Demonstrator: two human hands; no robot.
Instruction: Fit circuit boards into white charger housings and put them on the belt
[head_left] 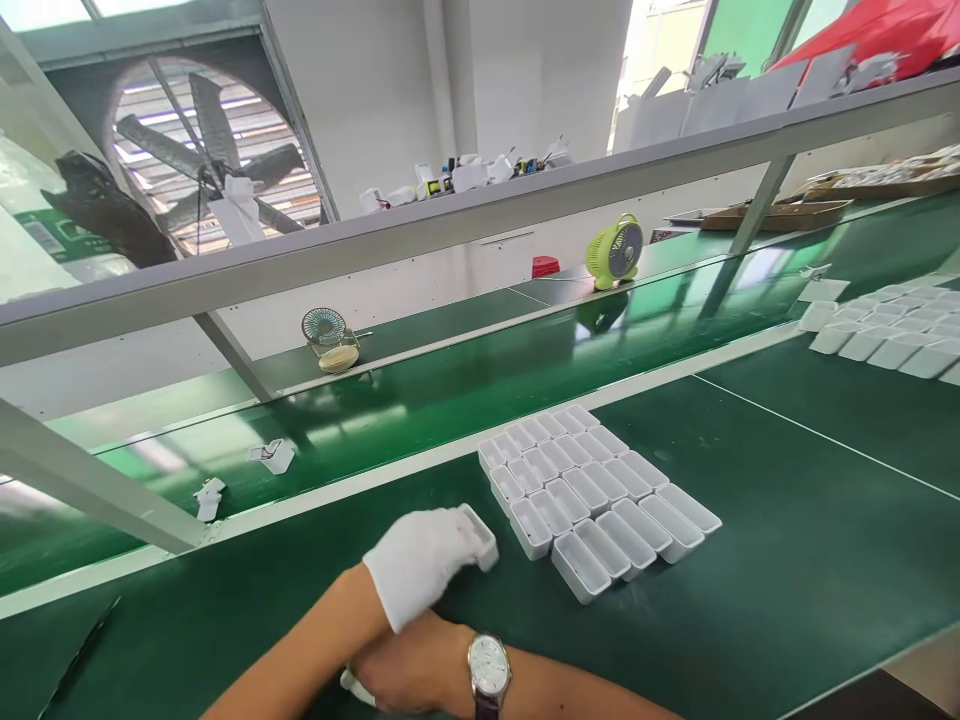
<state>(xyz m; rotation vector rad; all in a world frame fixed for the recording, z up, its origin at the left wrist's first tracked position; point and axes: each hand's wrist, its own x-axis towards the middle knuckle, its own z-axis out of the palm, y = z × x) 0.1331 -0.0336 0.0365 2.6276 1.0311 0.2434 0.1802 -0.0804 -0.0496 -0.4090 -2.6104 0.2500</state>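
While the arms cross low in the head view, the left hand (424, 560), in a smooth white glove, lies on the green matte surface (787, 560) with its fingers curled around a small white plastic box (480, 535). The box is rectangular with rounded corners and a thin rim, and it sits on the surface under the fingertips. Just beyond those fingertips, to the far right of the gloved hand, stands a block of boxes (596, 490) of the same kind, open-topped, packed side by side in neat rows; the held box is near the block's closest corner but apart from it.

The right hand (409, 675) is bare and wears a wristwatch (489, 668) with a round pale face and a metal case. It lies below the gloved hand, at the bottom edge, bent at the wrist and partly hidden, with something white showing under it; I cannot tell whether it is wide, narrow or holding anything.

Farther out from both hands runs a glossy green belt (450, 390) carrying two small white parts (274, 456). Past it stand a lime-green round fan (615, 250) and a dark small fan (330, 338), under a grey metal shelf (450, 230).
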